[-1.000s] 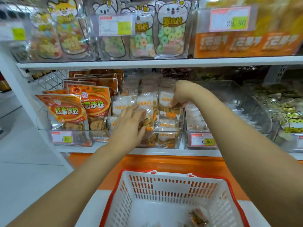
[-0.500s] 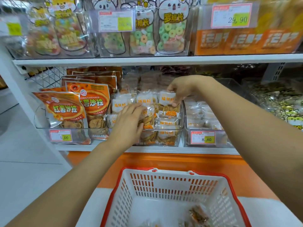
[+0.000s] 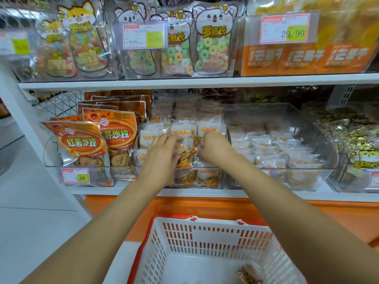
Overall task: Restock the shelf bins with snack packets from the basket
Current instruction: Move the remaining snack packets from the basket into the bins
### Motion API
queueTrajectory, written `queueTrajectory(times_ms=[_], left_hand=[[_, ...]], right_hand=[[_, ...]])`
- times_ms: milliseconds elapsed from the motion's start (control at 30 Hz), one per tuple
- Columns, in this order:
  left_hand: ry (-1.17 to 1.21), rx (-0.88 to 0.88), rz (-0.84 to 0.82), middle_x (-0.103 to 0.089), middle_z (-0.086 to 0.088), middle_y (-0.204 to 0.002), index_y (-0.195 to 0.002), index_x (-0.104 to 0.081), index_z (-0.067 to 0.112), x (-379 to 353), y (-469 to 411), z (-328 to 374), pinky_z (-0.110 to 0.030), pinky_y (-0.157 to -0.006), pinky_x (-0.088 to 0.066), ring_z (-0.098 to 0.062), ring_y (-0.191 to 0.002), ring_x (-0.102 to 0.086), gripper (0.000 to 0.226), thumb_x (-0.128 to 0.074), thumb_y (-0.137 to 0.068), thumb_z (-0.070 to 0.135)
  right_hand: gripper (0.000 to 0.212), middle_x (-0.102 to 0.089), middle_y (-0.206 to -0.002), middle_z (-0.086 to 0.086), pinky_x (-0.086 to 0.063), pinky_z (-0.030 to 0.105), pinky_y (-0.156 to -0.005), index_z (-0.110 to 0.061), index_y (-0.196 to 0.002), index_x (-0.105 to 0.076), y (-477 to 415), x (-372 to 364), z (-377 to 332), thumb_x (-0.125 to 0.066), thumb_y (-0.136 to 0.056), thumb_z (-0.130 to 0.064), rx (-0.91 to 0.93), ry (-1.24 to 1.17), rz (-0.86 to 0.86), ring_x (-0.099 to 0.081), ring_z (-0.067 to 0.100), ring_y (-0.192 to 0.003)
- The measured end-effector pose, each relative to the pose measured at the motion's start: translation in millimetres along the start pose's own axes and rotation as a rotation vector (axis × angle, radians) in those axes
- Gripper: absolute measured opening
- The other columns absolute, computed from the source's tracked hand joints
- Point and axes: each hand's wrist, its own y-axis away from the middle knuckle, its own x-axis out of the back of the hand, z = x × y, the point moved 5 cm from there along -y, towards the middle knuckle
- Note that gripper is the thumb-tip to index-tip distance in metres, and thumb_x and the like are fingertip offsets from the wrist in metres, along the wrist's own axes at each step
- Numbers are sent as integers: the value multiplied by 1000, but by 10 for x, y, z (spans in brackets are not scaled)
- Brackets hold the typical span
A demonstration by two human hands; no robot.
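Note:
Small white-and-orange snack packets (image 3: 211, 130) stand in rows in the clear middle bin (image 3: 196, 178) on the lower shelf. My left hand (image 3: 162, 154) reaches into the bin's front and grips the left side of one packet (image 3: 185, 153). My right hand (image 3: 213, 148) is just right of it, fingers curled, pinching the same packet's right edge. The white basket with a red rim (image 3: 205, 240) sits below my arms, with one packet (image 3: 249, 275) lying in its right corner.
Orange sweet-potato snack bags (image 3: 82, 144) fill the bin to the left. A clear bin (image 3: 287, 152) of pale packets sits to the right. The upper shelf (image 3: 184, 80) carries candy-ring pouches (image 3: 211, 48) and orange boxes (image 3: 307, 56). White floor lies left.
My right hand has come forward and down from the back row to the front of the bin, beside my left hand. The left hand has stayed on the front packets.

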Motion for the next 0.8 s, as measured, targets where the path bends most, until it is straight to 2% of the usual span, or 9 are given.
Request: queueTrajectory(times_ms=[67,133,200,300,433,500,600,700,800], left_hand=[[29,-21,15,-56,-4,-118,-120,-59,12,2,10,15,-31,-94,-37,-23,-112,-49,40,-69,-82,4],[54,-39,22,-55,-4,-117,-120,-59,12,8,21,27,-27,-93,-36,-21,-112,-49,40,-69,-82,5],[66,-50,23,-54,-4,-118,-120,-58,13,5,29,25,-22,-92,-33,-19,-112,-47,40,-70,-81,6],[56,-46,9,-52,-6,-122,-117,-59,11,-28,26,9,-26,-96,-35,-22,-117,-47,39,-71,-80,5],[-22,-16,-11,-51,-14,-131,-119,-62,6,-74,15,34,-40,-103,-37,-33,-122,-46,37,-68,-83,3],[-54,-19,-30,-50,-16,-133,-120,-62,6,-88,15,49,-42,-104,-37,-35,-122,-46,39,-68,-82,3],[-67,-16,-43,-48,-15,-136,-121,-61,7,-76,17,52,-43,-104,-37,-34,-125,-43,39,-68,-83,4],[-44,-26,-10,-50,-12,-124,-115,-61,9,-33,45,64,-41,-94,-45,-30,-117,-47,35,-70,-81,5],[-49,-81,-6,-53,-8,-102,-102,-63,11,-40,81,111,-35,-73,-48,-27,-99,-52,23,-71,-81,9]], right_hand=[[3,-56,-77,4,-46,23,-57,-7,-88,-56,-18,-147,-6,-57,-90,-9,-35,-161,-51,-58,22,-79],[9,-62,-90,8,-52,31,-74,-4,-94,-61,-80,-189,29,-54,-93,-10,-97,-300,-60,-61,25,-87],[14,-63,-96,11,-52,34,-80,-4,-98,-64,-110,-219,65,-52,-95,-10,-130,-358,-96,-61,25,-88],[13,-57,-87,7,-45,29,-72,-13,-81,-57,-133,-206,42,-51,-93,-13,-104,-273,-91,-52,22,-81],[34,-42,-60,2,-35,24,-47,-13,-58,-41,-87,-126,7,-58,-88,-14,-120,-74,24,-45,20,-55],[34,-42,-59,1,-38,25,-52,-13,-59,-43,3,-50,-4,-65,-85,-20,-87,-26,119,-48,22,-60],[6,-50,-74,4,-38,28,-60,-7,-87,-56,122,91,41,-61,-87,-11,-57,-2,243,-56,28,-76],[42,-53,-115,17,-41,30,-67,-1,-125,-43,142,169,111,-61,-86,-3,-83,19,316,-61,32,-98],[60,-39,-130,21,-45,28,-67,2,-134,-30,201,179,84,-64,-86,-4,-85,73,325,-61,30,-99]])
